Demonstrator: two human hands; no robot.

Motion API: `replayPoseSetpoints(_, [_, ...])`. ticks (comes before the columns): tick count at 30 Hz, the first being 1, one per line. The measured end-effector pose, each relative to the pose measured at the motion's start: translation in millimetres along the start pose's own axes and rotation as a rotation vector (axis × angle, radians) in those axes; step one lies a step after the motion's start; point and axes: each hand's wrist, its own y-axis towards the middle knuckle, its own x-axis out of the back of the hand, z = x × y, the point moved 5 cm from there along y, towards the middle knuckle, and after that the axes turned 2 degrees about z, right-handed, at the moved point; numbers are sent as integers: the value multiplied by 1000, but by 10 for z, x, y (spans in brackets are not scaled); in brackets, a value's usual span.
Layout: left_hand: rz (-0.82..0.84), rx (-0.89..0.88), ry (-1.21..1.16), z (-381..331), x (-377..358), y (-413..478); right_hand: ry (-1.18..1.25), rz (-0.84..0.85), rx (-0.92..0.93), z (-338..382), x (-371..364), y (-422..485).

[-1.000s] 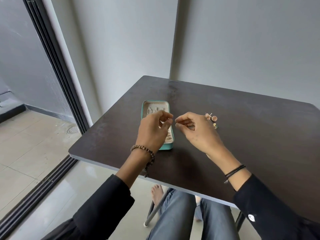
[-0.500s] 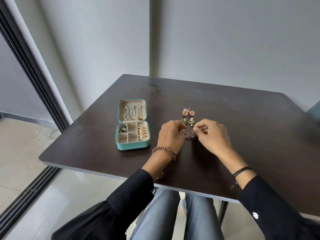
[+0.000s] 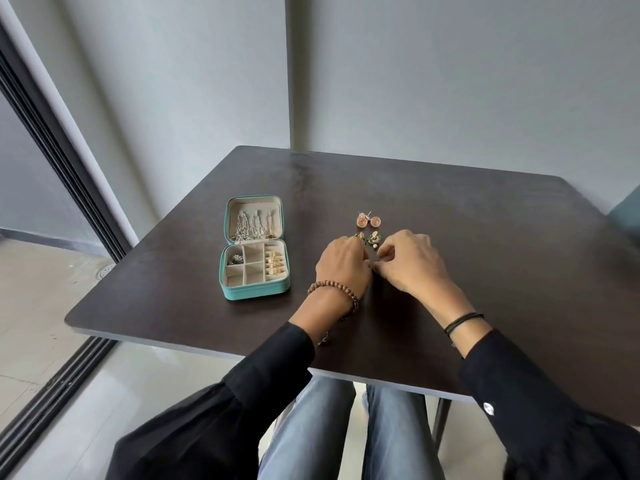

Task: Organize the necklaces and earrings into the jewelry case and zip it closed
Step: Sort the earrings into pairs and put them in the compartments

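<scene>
The jewelry case [image 3: 254, 247] lies open on the dark worktop [image 3: 502, 244], to the left of my hands. Silver necklaces [image 3: 251, 225] hang in its lid, and the right compartments of the divided base hold gold pieces [image 3: 275, 264]. The pink round earrings [image 3: 369, 221] and the green earrings [image 3: 373, 238] lie apart from the case, just beyond my fingers. My left hand [image 3: 343, 266] and right hand [image 3: 410, 263] are close together, fingers curled toward each other. I cannot tell if they pinch something.

One case [image 3: 254, 292], four loose earrings [image 3: 375, 221] (two pairs)
</scene>
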Motion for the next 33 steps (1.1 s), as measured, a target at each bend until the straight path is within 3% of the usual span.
replayPoseSetpoints(8, [60,-39,86,-35,-100,-101,136,-66,91,-14,-124,-130])
replayPoseSetpoints(18, [-48,-7,-281,60,52,-138,552,-80,59,-134,-83,-202])
replayPoseSetpoints(24, [-4,107,-682,225,2,-131,809,-11,37,-192,-100,-218])
replayPoseSetpoints(33, [54,115,-930,277,66,-204,902,19,71,-122,-62,-273])
